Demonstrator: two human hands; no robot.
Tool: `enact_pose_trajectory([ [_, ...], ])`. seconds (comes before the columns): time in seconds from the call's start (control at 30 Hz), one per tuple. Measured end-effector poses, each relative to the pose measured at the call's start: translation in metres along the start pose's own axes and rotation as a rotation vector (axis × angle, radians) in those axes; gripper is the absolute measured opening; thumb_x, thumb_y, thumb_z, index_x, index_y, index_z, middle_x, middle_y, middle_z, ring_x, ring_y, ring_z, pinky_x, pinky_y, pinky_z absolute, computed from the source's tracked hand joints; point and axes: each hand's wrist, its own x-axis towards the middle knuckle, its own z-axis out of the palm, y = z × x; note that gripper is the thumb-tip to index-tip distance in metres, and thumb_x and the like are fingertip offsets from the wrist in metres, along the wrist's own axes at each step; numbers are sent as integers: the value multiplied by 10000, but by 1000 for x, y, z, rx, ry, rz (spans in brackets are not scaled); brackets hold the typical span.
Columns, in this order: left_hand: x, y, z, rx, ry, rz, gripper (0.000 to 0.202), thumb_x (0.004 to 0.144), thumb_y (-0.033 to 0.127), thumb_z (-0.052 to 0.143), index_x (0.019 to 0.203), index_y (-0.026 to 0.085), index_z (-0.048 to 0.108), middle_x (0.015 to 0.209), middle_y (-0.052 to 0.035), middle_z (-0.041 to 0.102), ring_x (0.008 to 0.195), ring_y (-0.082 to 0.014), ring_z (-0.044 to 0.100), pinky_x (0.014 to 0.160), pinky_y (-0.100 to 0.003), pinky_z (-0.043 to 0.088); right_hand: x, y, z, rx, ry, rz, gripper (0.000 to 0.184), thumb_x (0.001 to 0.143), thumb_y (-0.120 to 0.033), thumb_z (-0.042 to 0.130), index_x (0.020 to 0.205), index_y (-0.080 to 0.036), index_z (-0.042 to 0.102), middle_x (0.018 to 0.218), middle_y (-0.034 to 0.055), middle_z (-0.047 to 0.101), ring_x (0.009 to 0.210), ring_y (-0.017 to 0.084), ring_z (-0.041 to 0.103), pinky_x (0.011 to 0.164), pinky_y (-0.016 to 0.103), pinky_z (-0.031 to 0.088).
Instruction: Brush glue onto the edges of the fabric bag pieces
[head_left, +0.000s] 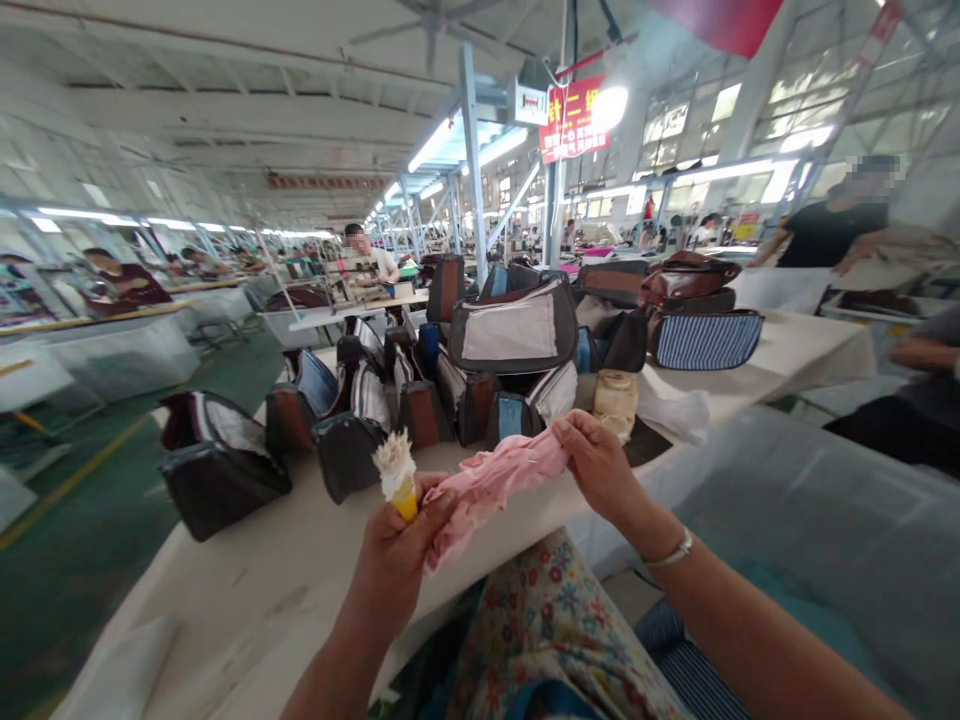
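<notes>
My left hand (pixel 397 555) is closed around a small brush (pixel 396 472) with a yellow handle and frayed pale bristles pointing up, and it also pinches one end of a pink cloth (pixel 491 485). My right hand (pixel 596 462) pinches the cloth's other end, so the cloth stretches between both hands above the near edge of the white table (pixel 247 590). Just beyond the hands stands a row of dark and brown bags (pixel 420 405).
A dark open bag (pixel 214 460) sits at the table's left. More bags, one striped (pixel 705 340), pile up at the back with a clear plastic wrap (pixel 671 405). People work at benches left and right. A green floor aisle (pixel 82 520) runs on the left.
</notes>
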Motion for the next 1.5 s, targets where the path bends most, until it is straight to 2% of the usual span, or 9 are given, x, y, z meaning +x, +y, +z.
enact_pose_trajectory([
  [0.17,-2,-12,-7,-62,12,-127,277,770,392,723,856,133,680,688,-1,562,589,-93,492,554,-204,409,-13,-1,25,408,-50,199,362,813,-454,746,703,-197,516,651,-45,517,575,97,462,552,210,422],
  [0.3,3,-20,-19,-53,44,-173,485,775,415,707,1167,138,641,508,95,362,421,-36,257,417,-163,196,-16,-2,41,476,-66,267,351,786,-442,776,714,-188,546,641,-46,532,546,93,471,513,204,427],
  [0.4,5,-14,-21,-86,87,-104,621,785,432,685,1329,162,552,572,71,493,410,-26,230,399,-166,187,-16,1,48,476,-83,286,354,780,-429,788,701,-182,547,610,-57,516,501,73,428,457,180,375],
  [0.53,5,-4,-12,-34,56,-60,679,720,380,771,1338,189,565,1090,-88,680,465,-9,366,428,-164,297,-17,5,60,490,-141,351,357,766,-431,797,692,-174,560,607,-45,540,497,80,452,464,194,385],
  [0.67,4,-5,-2,25,-77,-103,489,744,375,764,1168,140,697,972,-67,715,701,-138,591,602,-212,458,-16,16,65,456,-173,420,369,773,-468,774,698,-181,554,610,-36,538,504,97,459,478,221,383],
  [0.73,3,-10,-1,35,-60,-108,411,760,392,749,1069,122,735,837,-51,708,712,-159,597,609,-223,463,-14,18,61,289,-160,315,344,833,-490,706,738,-190,567,618,-37,522,518,105,451,492,228,381],
  [0.9,-1,-21,-8,82,66,-62,399,776,447,728,999,115,741,738,-29,660,643,-132,546,552,-208,411,-19,-6,42,-392,110,-456,146,919,-300,634,1039,-217,637,923,42,602,827,171,556,746,293,463],
  [1.0,-3,-24,-10,144,73,-43,379,779,456,722,966,127,743,731,-17,650,635,-122,525,543,-201,394,-30,-27,42,-552,-126,-690,141,950,-179,566,1061,-223,639,925,48,600,862,175,568,764,299,479],
  [1.5,-8,-35,-22,52,63,-217,402,629,476,828,658,110,664,570,9,533,523,-83,426,499,-207,306,-32,35,62,-1174,-789,-675,159,863,-17,508,897,-165,554,872,64,535,808,197,488,681,294,415],
])
